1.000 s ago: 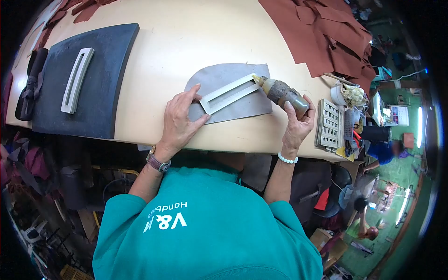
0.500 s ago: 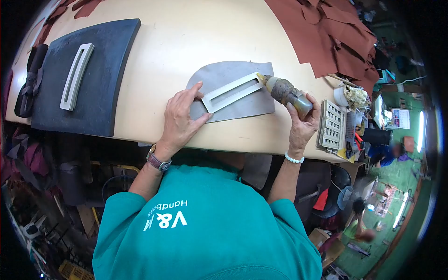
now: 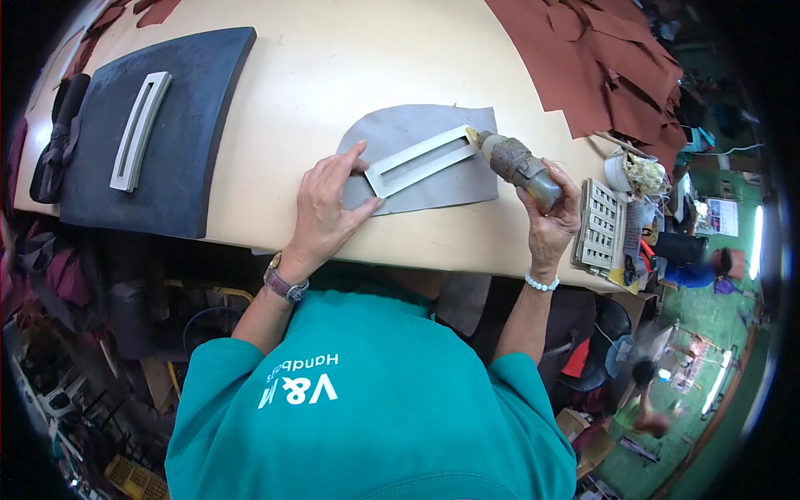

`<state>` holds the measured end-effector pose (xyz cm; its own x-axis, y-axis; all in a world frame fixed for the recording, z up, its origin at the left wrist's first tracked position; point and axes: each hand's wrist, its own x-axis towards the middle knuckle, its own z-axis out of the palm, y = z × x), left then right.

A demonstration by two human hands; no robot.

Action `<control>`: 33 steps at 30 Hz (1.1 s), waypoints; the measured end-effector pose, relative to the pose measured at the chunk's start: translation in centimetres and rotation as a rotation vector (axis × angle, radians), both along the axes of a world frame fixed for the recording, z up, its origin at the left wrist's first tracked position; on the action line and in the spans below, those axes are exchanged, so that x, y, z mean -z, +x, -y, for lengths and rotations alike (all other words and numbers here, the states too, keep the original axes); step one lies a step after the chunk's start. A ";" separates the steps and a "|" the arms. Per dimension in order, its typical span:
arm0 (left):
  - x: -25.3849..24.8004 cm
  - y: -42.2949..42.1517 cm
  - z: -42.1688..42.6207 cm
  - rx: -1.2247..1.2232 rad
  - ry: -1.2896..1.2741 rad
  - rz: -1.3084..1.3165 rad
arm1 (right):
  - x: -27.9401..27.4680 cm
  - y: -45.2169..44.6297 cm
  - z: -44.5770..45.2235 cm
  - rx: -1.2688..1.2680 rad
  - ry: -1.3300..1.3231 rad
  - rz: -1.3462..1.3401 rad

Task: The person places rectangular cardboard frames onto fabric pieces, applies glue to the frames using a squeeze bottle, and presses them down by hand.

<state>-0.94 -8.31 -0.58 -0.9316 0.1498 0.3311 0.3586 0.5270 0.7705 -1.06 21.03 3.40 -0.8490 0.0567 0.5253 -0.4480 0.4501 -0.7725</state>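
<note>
A grey piece of leather or fabric (image 3: 417,123), rounded at its left end, lies flat on the table. On it rests a pale, slotted rectangular frame (image 3: 427,154), set at a slant. My left hand (image 3: 327,204) grips the frame's left end, thumb at the lower corner and fingers at the upper one. My right hand (image 3: 553,208) holds a squeeze bottle (image 3: 518,162) by its base; the bottle is translucent, with wrapping around its middle. Its yellowish tip touches or nearly touches the frame's upper right end.
A dark board (image 3: 196,92) on the left carries another slotted frame (image 3: 140,133). Beside it lies a dark tied roll (image 3: 62,142). Reddish-brown leather sheets (image 3: 608,58) cover the far right. Stacked slotted pieces (image 3: 602,225) and a white tub (image 3: 618,171) stand near the right edge.
The view has shifted slightly. The bottle's tip stays at the right end of the frame, and both hands keep nearly the same pose.
</note>
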 end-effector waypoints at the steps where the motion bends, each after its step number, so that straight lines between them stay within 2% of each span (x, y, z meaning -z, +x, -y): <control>1: 0.0 0.0 0.0 0.001 0.004 0.004 | 0.0 0.0 0.0 -0.001 -0.002 -0.002; 11: 0.2 0.0 -0.1 -0.004 -0.011 -0.022 | 0.7 1.7 2.0 -0.080 -0.041 0.028; 15: 0.2 0.0 -0.1 -0.002 -0.012 -0.031 | 1.1 2.9 3.6 -0.145 0.044 0.039; 23: 0.3 0.0 -0.2 -0.018 -0.028 -0.038 | 2.0 4.6 7.8 -0.210 -0.125 0.029; 26: 0.3 0.1 -0.1 -0.022 -0.022 -0.024 | 2.0 4.9 8.0 -0.222 -0.244 0.148; 29: 0.2 0.0 -0.3 -0.011 -0.014 -0.019 | 1.7 4.8 6.8 -0.059 -0.558 0.288; 32: 0.1 0.1 -0.2 -0.015 -0.014 -0.017 | 2.2 4.1 3.8 -0.042 -1.133 0.300; 33: 0.0 0.1 -0.2 -0.017 -0.013 -0.011 | 2.0 4.2 2.7 -0.060 -1.193 0.350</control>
<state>-0.85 -8.09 -0.56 -0.9306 0.1378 0.3392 0.3574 0.5429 0.7600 3.10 18.29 1.44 -0.9506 0.2993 -0.0826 -0.1313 -0.6286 -0.7666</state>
